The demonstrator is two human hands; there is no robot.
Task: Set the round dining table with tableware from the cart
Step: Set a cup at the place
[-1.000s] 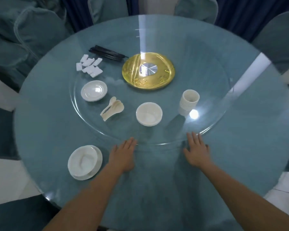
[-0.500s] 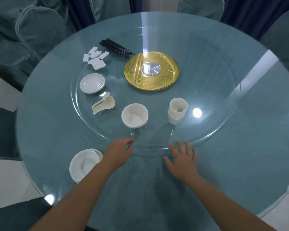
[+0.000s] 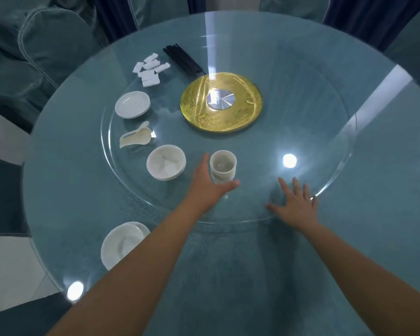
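The stack of cups (image 3: 223, 169) is being cupped by the left hand (image 3: 207, 181), the thumb curving round the near side and the fingers reaching along the far left side; whether it is truly gripped cannot be told. The right hand (image 3: 295, 206) is being held flat with spread fingers on the near edge of the glass turntable (image 3: 325, 132). On the turntable, the cups are being kept just right of a stack of bowls (image 3: 166, 162), with spoons (image 3: 135, 137), a small plate (image 3: 132, 104), white rests (image 3: 150, 69) and black chopsticks (image 3: 182, 59) laid further round to the left. A gold disc (image 3: 221, 103) is being seen at its centre. On the table (image 3: 386, 190) itself, a plate with a bowl (image 3: 121, 246) is being partly hidden by the left forearm.
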